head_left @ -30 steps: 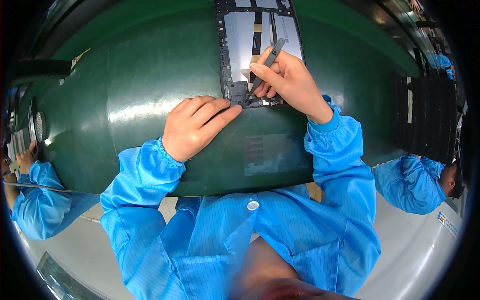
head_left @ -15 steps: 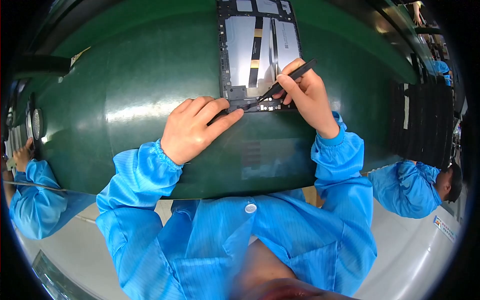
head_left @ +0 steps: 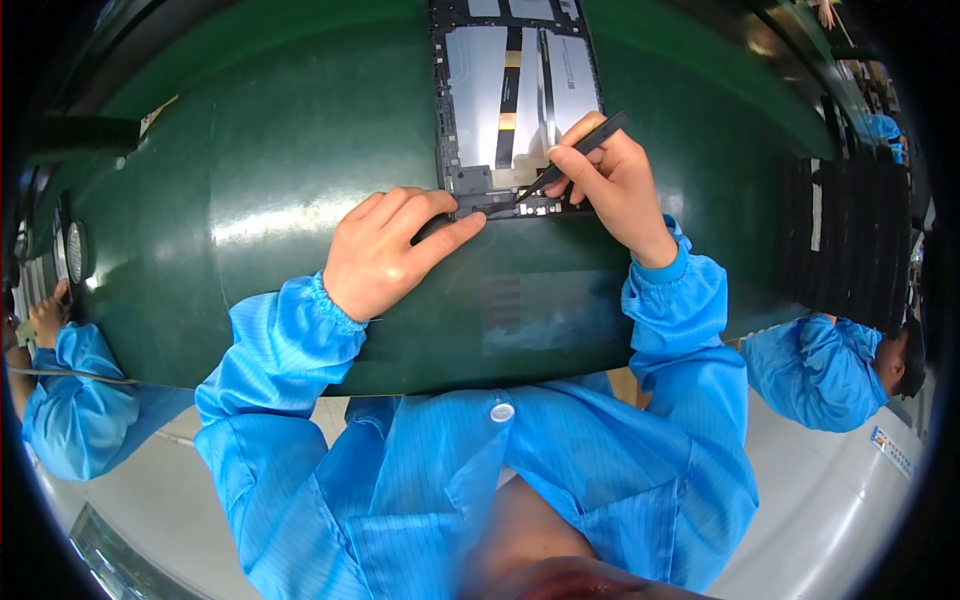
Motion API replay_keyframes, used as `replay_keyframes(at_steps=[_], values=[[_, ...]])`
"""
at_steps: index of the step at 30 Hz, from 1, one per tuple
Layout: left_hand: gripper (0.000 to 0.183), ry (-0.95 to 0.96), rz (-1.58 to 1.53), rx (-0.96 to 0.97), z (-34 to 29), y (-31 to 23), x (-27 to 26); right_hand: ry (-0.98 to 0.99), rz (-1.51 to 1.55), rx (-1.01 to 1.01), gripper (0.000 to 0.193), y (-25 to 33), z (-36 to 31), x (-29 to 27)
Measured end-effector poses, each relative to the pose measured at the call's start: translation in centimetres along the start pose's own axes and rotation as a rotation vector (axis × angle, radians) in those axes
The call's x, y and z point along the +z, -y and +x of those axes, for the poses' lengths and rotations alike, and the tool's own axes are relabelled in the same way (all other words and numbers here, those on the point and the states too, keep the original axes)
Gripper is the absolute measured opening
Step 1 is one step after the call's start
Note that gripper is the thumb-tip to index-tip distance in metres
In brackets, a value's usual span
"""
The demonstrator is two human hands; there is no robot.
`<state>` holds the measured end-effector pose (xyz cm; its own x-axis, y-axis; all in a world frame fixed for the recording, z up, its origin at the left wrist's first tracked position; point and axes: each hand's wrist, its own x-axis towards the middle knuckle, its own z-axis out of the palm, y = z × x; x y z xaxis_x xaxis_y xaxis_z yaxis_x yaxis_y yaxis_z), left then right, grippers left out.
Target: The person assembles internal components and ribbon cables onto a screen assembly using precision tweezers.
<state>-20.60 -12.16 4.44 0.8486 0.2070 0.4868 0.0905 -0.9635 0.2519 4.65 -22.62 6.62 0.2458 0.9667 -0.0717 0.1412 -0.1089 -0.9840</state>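
Note:
An opened tablet (head_left: 470,110) lies with its inside up, silver battery panels framed in black. Down its middle runs a black flat ribbon cable (head_left: 508,95) with gold-coloured patches. My left hand (head_left: 385,245) grips the tablet's near left corner, fingers at the side and thumb along the near edge. Between the thumb and fingers of my right hand (head_left: 625,195) is a pair of black tweezers (head_left: 590,143), held slantwise like a pen. The tips of the tweezers reach the small parts by the near edge; whether they pinch anything is too small to tell.
The tablet lies on a green worktop (head_left: 280,150). Black stacked trays (head_left: 845,240) stand at the right. Co-workers in blue sit on either side, one sleeve (head_left: 80,410) at the left, another person (head_left: 825,370) at the right. A round lamp-like thing (head_left: 76,250) is at the far left.
Very little differs. The tablet and both hands sit slightly higher in the picture, and the tweezers' tips stay by the near edge.

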Motion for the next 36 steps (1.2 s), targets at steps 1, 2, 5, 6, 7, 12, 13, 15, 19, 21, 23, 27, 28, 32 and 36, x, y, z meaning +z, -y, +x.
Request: replay_keyframes(at_steps=[1,2,5,6,7,12,13,15,19,21,23,27,28,32,36], values=[[0.043,-0.004,0.002,-0.001,0.0,-0.1,0.1,-0.01,0.013,-0.004,0.016,0.0,-0.1,0.0],[0.043,-0.004,0.001,0.001,-0.1,-0.2,0.1,-0.012,0.014,-0.005,0.016,-0.1,-0.2,-0.1],[0.046,0.007,0.024,0.007,-0.2,-0.6,-0.1,-0.008,0.008,0.005,0.016,-0.1,-0.5,-0.1],[0.048,0.022,0.04,0.01,0.0,-0.9,-0.4,-0.008,0.01,0.002,0.017,-0.2,-0.5,-0.1],[0.049,0.038,0.055,0.012,0.1,-1.0,-0.6,-0.006,0.011,0.002,0.017,-0.2,-0.5,0.0],[0.055,0.05,0.125,0.03,-0.2,-0.9,-0.3,-0.008,0.007,0.005,0.018,-0.1,-0.2,0.2],[0.055,0.053,0.138,0.037,0.1,-1.1,-0.4,-0.017,-0.003,0.004,0.018,0.2,-0.4,0.0],[0.055,0.056,0.143,0.037,0.3,-1.1,-0.4,-0.023,0.001,0.008,0.018,0.4,-0.3,-0.1],[0.053,0.073,0.152,0.006,0.1,-0.8,-0.3,-0.012,-0.001,-0.001,0.019,0.1,0.3,0.1],[0.053,0.084,0.153,-0.001,0.1,-1.0,-0.2,-0.013,0.001,-0.003,0.019,0.0,0.2,0.1],[0.052,0.093,0.154,-0.005,0.1,-1.3,-0.2,-0.016,0.002,-0.007,0.019,-0.1,0.0,0.0],[0.052,0.081,0.159,-0.023,-0.2,-1.6,0.4,-0.013,-0.014,-0.019,0.019,-0.2,-0.3,0.0],[0.054,0.064,0.165,-0.023,-0.3,-1.6,0.6,-0.01,-0.028,-0.015,0.02,-0.2,-0.4,0.0],[0.055,0.091,0.157,-0.032,-0.2,-1.9,0.6,-0.022,-0.025,-0.007,0.02,0.0,-0.5,-0.1],[0.054,0.065,0.148,-0.039,0.0,-1.9,0.9,-0.013,-0.044,-0.038,0.02,-0.1,-0.3,-0.2]])
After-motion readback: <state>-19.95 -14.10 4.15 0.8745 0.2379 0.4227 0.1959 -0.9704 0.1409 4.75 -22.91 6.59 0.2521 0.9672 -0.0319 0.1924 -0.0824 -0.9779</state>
